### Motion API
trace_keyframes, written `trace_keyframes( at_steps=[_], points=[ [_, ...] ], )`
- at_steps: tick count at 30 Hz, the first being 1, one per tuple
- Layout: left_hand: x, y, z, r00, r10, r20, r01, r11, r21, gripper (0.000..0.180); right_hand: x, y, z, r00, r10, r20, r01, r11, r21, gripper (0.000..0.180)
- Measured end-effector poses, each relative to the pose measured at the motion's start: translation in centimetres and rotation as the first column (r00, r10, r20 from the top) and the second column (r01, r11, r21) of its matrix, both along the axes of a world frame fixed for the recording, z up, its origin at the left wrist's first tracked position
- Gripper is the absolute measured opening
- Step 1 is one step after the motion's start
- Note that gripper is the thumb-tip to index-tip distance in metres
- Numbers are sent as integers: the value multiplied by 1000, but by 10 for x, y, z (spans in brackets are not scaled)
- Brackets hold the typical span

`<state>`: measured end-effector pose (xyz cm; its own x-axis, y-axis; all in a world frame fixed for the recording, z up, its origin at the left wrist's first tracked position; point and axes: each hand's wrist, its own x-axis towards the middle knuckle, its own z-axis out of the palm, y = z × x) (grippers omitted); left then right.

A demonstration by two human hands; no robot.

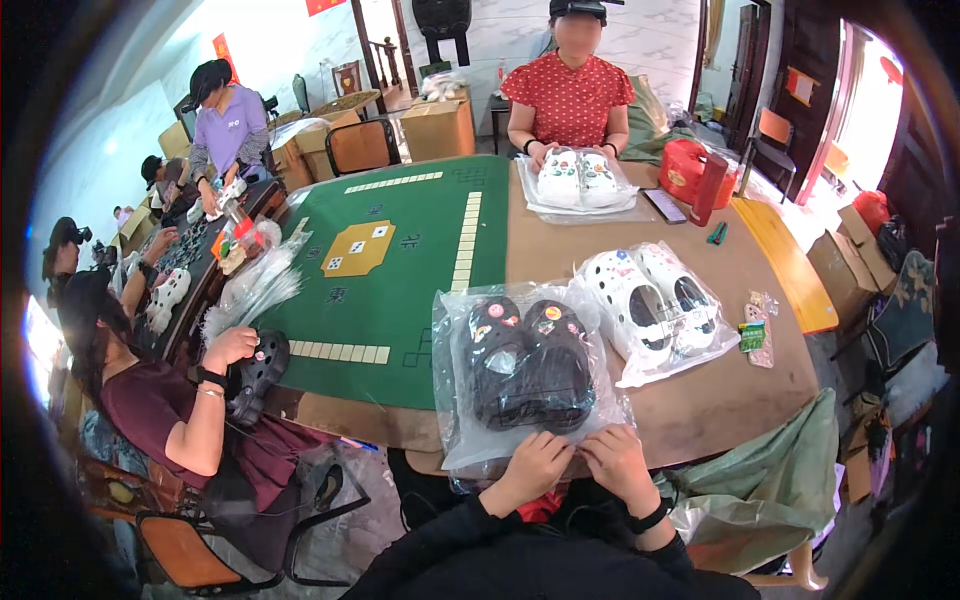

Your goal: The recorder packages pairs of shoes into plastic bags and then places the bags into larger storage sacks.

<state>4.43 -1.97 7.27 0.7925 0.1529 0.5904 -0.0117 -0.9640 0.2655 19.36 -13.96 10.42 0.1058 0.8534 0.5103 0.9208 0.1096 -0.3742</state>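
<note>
A clear plastic bag [452,415] lies flat at the table's near edge, with a pair of black clogs [535,375] inside. Colourful round charms dot the toes of the clogs. My left hand [536,468] pinches the near edge of this bag. Close beside it, my right hand [617,462] has its fingers closed on the same edge. To the right rests another clear bag, holding white clogs [655,298] with charms.
Across the table a person in red handles bagged white clogs [578,180]. At left, another person holds a dark clog [262,368]. Tiles line the green mat [420,240]. A phone [664,206], red bottle [708,188] and charm packet [757,335] lie to the right.
</note>
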Motion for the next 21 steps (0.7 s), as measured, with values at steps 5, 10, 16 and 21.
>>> trace_keyframes(
  at_steps=[5,10,16,21],
  points=[
    [-5,-4,2,999,-8,-44,7,1000,-30,18,-4,-7,5,1000,14,2,-14,1000,-21,20],
    [-5,-5,1,998,-22,-51,20,999,-30,20,-5,-12,0,999,-34,23,36,997,-66,19],
    [-18,17,3,992,103,-75,-96,991,97,13,3,-7,4,992,-123,43,122,992,6,16],
    [-35,36,11,981,180,-71,-178,983,36,21,15,-4,1,981,-192,-2,192,978,77,17]
  ],
)
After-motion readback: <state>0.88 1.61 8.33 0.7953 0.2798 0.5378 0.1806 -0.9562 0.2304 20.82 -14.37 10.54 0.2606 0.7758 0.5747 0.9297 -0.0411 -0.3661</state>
